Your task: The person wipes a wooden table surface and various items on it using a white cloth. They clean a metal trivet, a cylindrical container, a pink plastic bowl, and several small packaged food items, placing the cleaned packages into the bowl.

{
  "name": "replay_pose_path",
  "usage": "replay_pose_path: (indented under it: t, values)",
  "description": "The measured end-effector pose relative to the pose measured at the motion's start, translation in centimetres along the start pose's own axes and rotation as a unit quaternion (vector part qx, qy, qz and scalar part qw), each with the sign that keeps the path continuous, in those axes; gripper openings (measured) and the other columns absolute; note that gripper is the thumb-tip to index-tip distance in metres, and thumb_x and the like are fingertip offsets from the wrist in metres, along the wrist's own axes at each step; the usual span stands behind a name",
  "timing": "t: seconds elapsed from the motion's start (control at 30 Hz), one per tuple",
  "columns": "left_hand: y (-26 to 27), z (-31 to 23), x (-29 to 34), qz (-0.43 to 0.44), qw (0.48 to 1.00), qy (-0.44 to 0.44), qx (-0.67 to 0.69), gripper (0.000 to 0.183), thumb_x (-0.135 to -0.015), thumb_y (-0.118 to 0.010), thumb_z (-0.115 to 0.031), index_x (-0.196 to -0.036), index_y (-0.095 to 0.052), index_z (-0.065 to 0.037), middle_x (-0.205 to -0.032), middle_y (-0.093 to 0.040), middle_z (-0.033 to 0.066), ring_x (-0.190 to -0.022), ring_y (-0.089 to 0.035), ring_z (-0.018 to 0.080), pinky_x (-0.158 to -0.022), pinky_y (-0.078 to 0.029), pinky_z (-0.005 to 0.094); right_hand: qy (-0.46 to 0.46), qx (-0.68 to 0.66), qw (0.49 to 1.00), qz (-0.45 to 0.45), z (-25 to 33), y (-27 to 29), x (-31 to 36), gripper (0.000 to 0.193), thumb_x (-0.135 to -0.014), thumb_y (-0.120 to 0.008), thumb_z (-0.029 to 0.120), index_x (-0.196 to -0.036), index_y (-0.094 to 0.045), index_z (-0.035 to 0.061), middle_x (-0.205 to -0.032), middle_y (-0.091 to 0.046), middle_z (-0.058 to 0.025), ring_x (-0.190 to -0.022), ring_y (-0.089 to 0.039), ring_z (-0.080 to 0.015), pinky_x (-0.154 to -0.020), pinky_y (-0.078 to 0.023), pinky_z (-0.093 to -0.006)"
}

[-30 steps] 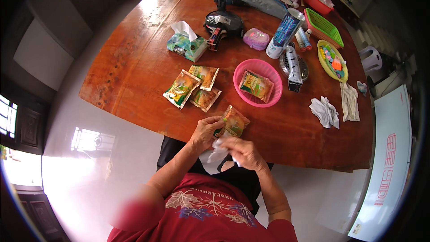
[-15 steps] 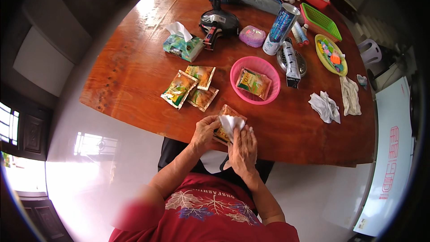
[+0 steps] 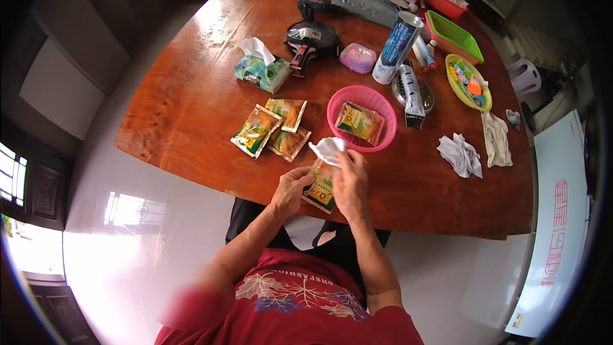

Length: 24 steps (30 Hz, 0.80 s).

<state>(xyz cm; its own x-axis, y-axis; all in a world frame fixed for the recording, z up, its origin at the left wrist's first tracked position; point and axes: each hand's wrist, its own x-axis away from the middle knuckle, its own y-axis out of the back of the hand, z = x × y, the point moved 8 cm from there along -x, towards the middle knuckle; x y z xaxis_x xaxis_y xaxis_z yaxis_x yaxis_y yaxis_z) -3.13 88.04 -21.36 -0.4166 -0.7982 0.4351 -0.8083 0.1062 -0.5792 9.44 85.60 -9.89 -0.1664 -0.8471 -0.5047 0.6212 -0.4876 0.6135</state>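
At the table's near edge my left hand (image 3: 292, 190) pinches the left side of a green-and-gold food packet (image 3: 321, 190), fingers closed on it. My right hand (image 3: 350, 185) is curled round a white tissue (image 3: 329, 151), which lies over the packet's far end. Just beyond, a pink plastic basket (image 3: 391, 114) holds a similar packet (image 3: 359, 123) lying face up. To the left, three more such packets overlap in a loose pile, the nearest-left packet (image 3: 257, 131) resting on the others.
A tissue box (image 3: 262, 76), a black round paddle-like item (image 3: 311, 38) and a purple pouch (image 3: 359, 58) stand farther back. A tall blue can (image 3: 397, 49) rises behind the basket. On the right lie a white cloth (image 3: 460, 155), a pale glove-like cloth (image 3: 496, 138) and a yellow basket (image 3: 486, 101).
My right hand has moved away from me with the tissue, from the packet's middle toward its far end. More of the packet's face shows now. My left hand has stayed nearly in place.
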Motion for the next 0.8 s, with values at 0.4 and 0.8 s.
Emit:
replay_pose_path:
  t: [0.4,0.8]
  values:
    - [-0.1,-0.6,1.3,-0.033,0.996,0.036,0.081,0.025,-0.092,-0.057,-0.012,-0.111,-0.059,0.002,-0.103,-0.064,0.0122,-0.092,-0.063,0.0227,-0.076,-0.055,0.0411,0.155,0.096,0.951,0.251,3.0,-1.1,8.7,0.044,-0.083,-0.049,0.006,-0.127,-0.050,-0.0007,-0.143,-0.037,-0.0142,-0.131,-0.037,-0.0304,-0.100,-0.033,-0.0395]
    - [-8.4,-9.5,6.8,0.040,0.807,-0.418,-0.414,0.030,-0.081,-0.059,0.003,-0.109,-0.065,-0.005,-0.106,-0.066,0.0088,-0.099,-0.063,0.0246,-0.086,-0.052,0.0357,-0.123,-0.277,0.949,0.085,-1.9,8.2,6.5,0.036,-0.086,-0.056,0.002,-0.122,-0.058,0.0017,-0.129,-0.051,-0.0126,-0.115,-0.052,-0.0205,-0.093,-0.044,-0.0312]
